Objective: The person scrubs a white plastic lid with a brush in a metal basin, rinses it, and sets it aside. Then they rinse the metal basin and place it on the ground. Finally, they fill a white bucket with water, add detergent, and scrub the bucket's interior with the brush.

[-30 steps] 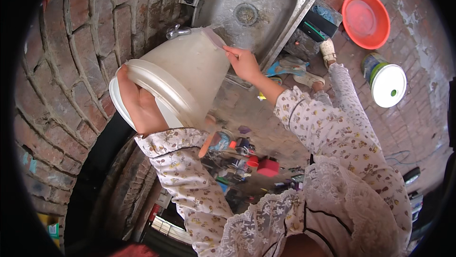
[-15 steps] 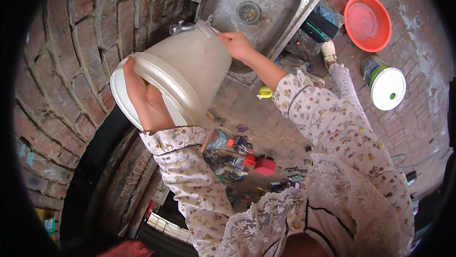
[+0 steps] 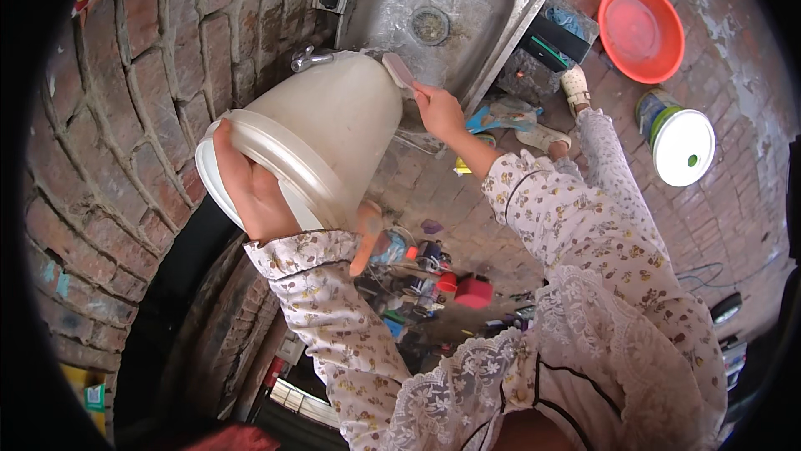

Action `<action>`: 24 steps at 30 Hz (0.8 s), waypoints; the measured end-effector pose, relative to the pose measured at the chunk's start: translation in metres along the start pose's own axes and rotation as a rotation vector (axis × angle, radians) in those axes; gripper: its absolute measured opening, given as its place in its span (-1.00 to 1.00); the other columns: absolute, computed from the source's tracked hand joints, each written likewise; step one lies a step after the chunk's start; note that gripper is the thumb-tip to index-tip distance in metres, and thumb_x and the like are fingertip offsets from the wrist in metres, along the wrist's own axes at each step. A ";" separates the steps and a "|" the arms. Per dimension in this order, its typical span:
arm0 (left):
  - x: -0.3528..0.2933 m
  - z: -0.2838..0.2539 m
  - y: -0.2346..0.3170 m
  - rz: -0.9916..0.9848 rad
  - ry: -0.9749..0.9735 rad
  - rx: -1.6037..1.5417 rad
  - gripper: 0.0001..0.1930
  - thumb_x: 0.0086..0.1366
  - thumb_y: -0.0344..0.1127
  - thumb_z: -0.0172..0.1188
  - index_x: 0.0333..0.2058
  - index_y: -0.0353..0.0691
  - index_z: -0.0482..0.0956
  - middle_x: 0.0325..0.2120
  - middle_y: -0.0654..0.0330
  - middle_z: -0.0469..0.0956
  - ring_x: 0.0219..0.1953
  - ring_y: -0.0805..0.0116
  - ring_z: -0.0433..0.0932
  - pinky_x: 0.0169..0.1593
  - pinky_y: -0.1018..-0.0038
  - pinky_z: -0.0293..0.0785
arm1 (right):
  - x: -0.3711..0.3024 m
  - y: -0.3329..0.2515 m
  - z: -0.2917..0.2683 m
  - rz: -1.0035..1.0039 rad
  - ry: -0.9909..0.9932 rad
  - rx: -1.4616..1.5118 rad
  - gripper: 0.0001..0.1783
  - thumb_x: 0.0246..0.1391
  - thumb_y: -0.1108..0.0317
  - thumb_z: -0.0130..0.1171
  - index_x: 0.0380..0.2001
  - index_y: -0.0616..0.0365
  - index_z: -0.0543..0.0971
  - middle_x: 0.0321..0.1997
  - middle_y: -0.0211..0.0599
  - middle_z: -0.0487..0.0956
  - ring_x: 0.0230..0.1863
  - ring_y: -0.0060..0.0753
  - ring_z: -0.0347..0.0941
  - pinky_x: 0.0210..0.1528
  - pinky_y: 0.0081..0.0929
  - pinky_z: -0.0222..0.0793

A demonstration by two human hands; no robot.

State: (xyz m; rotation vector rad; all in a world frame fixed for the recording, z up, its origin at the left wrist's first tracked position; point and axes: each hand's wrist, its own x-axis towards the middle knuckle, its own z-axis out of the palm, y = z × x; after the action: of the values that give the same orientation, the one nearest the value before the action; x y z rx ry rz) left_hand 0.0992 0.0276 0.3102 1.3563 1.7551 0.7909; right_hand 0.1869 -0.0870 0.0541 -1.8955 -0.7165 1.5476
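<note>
A big off-white plastic bucket lies tilted on its side, its base end over the near left part of the metal sink. My left hand grips the bucket's thick rim at the open end, thumb outside and the other fingers partly hidden. In my right hand is a pale pinkish scrub brush, fingers closed round its handle. The brush head rests at the edge of the bucket's base. Just beyond the bucket, by the wall, is a chrome tap.
A brick wall rises on the left. On the brick floor to the right stand an orange-red basin and a white-lidded bucket. A black box sits beside the sink. Assorted clutter, including a red container, lies below the bucket.
My right hand has moved the brush rightward and slightly down, from the bucket's upper side to its base edge. The bucket has shifted slightly; my left hand still holds its rim.
</note>
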 end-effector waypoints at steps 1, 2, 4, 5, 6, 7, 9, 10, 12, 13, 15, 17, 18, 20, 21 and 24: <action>0.002 -0.006 -0.008 0.076 -0.032 0.099 -0.58 0.32 -0.28 -0.06 0.10 -0.34 0.20 -0.07 0.08 0.41 -0.02 0.28 0.39 0.12 0.43 0.23 | 0.022 0.006 0.007 0.080 -0.025 0.154 -0.70 0.18 0.20 -0.07 -0.08 -0.14 0.55 -0.23 -0.12 0.58 -0.35 -0.08 0.52 -0.28 -0.23 0.41; 0.001 -0.008 -0.012 0.145 -0.069 0.200 -0.58 0.32 -0.27 -0.06 0.10 -0.34 0.20 -0.07 0.08 0.41 -0.01 0.27 0.39 0.13 0.42 0.23 | 0.043 0.011 0.018 0.168 -0.050 0.308 -0.70 0.19 0.20 -0.09 -0.07 -0.16 0.55 -0.27 -0.15 0.59 -0.42 -0.16 0.51 -0.36 -0.27 0.41; 0.001 -0.003 0.000 -0.098 -0.049 -0.087 -0.58 0.33 -0.27 -0.08 0.10 -0.34 0.20 -0.07 0.08 0.41 -0.01 0.28 0.38 0.13 0.43 0.22 | 0.062 0.002 0.030 0.391 -0.192 0.671 -0.71 0.22 0.20 -0.12 -0.08 -0.18 0.53 -0.40 -0.27 0.54 -0.55 -0.35 0.42 -0.51 -0.40 0.33; 0.002 -0.002 0.003 -0.216 -0.036 -0.234 -0.59 0.33 -0.27 -0.08 0.10 -0.34 0.20 -0.07 0.08 0.41 0.00 0.28 0.38 0.13 0.44 0.22 | 0.069 -0.008 0.032 0.524 -0.306 0.879 -0.72 0.23 0.20 -0.14 -0.09 -0.18 0.52 -0.48 -0.36 0.48 -0.60 -0.46 0.33 -0.59 -0.48 0.25; 0.005 -0.012 0.003 -0.300 -0.010 -0.263 -0.60 0.36 -0.28 -0.14 0.10 -0.35 0.19 -0.06 0.05 0.41 0.00 0.27 0.39 0.13 0.45 0.22 | 0.073 -0.027 0.036 0.659 -0.444 1.086 -0.74 0.24 0.20 -0.16 -0.10 -0.18 0.50 -0.56 -0.44 0.41 -0.65 -0.58 0.25 -0.66 -0.57 0.18; 0.008 -0.016 0.001 -0.359 -0.032 -0.356 -0.61 0.37 -0.28 -0.15 0.10 -0.35 0.19 -0.05 0.03 0.40 0.00 0.26 0.39 0.14 0.45 0.22 | 0.080 -0.040 0.042 0.717 -0.429 1.163 -0.76 0.25 0.21 -0.16 -0.11 -0.18 0.47 -0.59 -0.49 0.34 -0.66 -0.62 0.17 -0.68 -0.62 0.10; 0.011 -0.022 0.000 -0.481 -0.076 -0.538 -0.61 0.38 -0.27 -0.19 0.10 -0.37 0.19 -0.04 0.00 0.40 0.01 0.25 0.39 0.14 0.44 0.22 | 0.090 -0.059 0.051 0.839 -0.397 1.316 -0.81 0.25 0.21 -0.18 -0.15 -0.18 0.42 -0.64 -0.58 0.18 -0.68 -0.72 0.02 -0.71 -0.74 -0.06; -0.009 -0.002 0.001 -0.072 -0.006 -0.074 -0.56 0.36 -0.22 -0.17 0.11 -0.40 0.15 -0.02 -0.05 0.38 0.04 0.21 0.37 0.17 0.41 0.18 | 0.092 -0.062 0.053 0.847 -0.433 1.314 -0.83 0.25 0.21 -0.18 -0.16 -0.16 0.40 -0.64 -0.58 0.18 -0.68 -0.72 0.02 -0.71 -0.74 -0.06; -0.005 0.001 0.013 -0.229 0.076 -0.174 -0.51 0.34 -0.19 -0.14 0.13 -0.41 0.13 -0.01 -0.06 0.37 0.06 0.19 0.35 0.19 0.40 0.16 | 0.095 -0.066 0.053 0.854 -0.499 1.310 -0.86 0.25 0.22 -0.17 -0.20 -0.12 0.37 -0.64 -0.59 0.18 -0.68 -0.71 0.04 -0.71 -0.74 -0.06; -0.006 0.003 0.014 -0.214 0.069 -0.151 -0.49 0.32 -0.18 -0.13 0.13 -0.41 0.12 -0.01 -0.07 0.37 0.06 0.18 0.35 0.19 0.39 0.15 | 0.095 -0.067 0.053 0.839 -0.487 1.286 -0.83 0.25 0.22 -0.17 -0.17 -0.12 0.40 -0.64 -0.57 0.21 -0.68 -0.70 0.07 -0.72 -0.72 -0.03; -0.010 0.007 0.015 -0.084 0.005 -0.032 -0.45 0.30 -0.15 -0.11 0.15 -0.42 0.09 0.00 -0.08 0.36 0.07 0.16 0.34 0.20 0.38 0.14 | 0.090 -0.069 0.050 0.811 -0.460 1.244 -0.77 0.24 0.23 -0.15 -0.12 -0.10 0.46 -0.63 -0.54 0.28 -0.68 -0.67 0.12 -0.73 -0.68 0.01; -0.015 0.003 0.004 0.065 -0.043 0.127 -0.44 0.29 -0.12 -0.10 0.13 -0.41 0.12 -0.01 -0.06 0.37 0.06 0.17 0.35 0.18 0.38 0.16 | 0.064 -0.077 0.032 0.475 -0.410 0.834 -0.71 0.25 0.29 -0.15 -0.01 -0.05 0.45 -0.60 -0.53 0.30 -0.67 -0.70 0.10 -0.68 -0.68 0.07; -0.014 0.002 0.001 0.116 -0.045 0.185 -0.45 0.29 -0.10 -0.09 0.11 -0.40 0.17 -0.03 -0.04 0.39 0.04 0.19 0.36 0.17 0.39 0.18 | 0.049 -0.082 0.020 0.304 -0.377 0.632 -0.67 0.26 0.32 -0.15 0.05 -0.03 0.44 -0.59 -0.52 0.32 -0.66 -0.72 0.10 -0.66 -0.69 0.09; -0.003 0.005 -0.001 0.029 -0.010 0.073 -0.49 0.29 -0.06 -0.09 0.05 -0.36 0.26 -0.06 0.02 0.42 0.00 0.24 0.38 0.14 0.41 0.22 | 0.022 -0.059 0.025 -0.080 -0.150 0.552 -0.63 0.23 0.35 -0.09 0.09 0.08 0.43 -0.52 -0.50 0.43 -0.59 -0.73 0.19 -0.55 -0.64 0.18; 0.002 -0.003 -0.009 -0.121 0.052 -0.097 -0.52 0.30 -0.05 -0.10 0.02 -0.33 0.31 -0.08 0.05 0.44 -0.02 0.26 0.39 0.12 0.42 0.24 | -0.011 -0.071 0.007 -0.062 -0.223 0.522 -0.63 0.22 0.37 -0.07 0.09 0.07 0.43 -0.50 -0.48 0.45 -0.56 -0.74 0.20 -0.51 -0.64 0.18; 0.022 -0.033 -0.030 -0.328 0.091 -0.222 -0.61 0.33 -0.05 -0.12 -0.08 -0.25 0.41 -0.14 0.13 0.48 -0.08 0.32 0.41 0.06 0.43 0.30 | -0.111 -0.117 -0.046 -0.163 -0.313 0.526 -0.62 0.19 0.40 -0.03 0.09 0.01 0.43 -0.56 -0.44 0.40 -0.55 -0.74 0.14 -0.49 -0.64 0.17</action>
State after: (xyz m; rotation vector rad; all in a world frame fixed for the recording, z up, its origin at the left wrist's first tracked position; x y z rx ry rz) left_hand 0.0535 0.0409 0.2978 0.8707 1.8366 0.8430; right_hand 0.2070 -0.0917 0.2208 -1.2011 -0.5087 1.7360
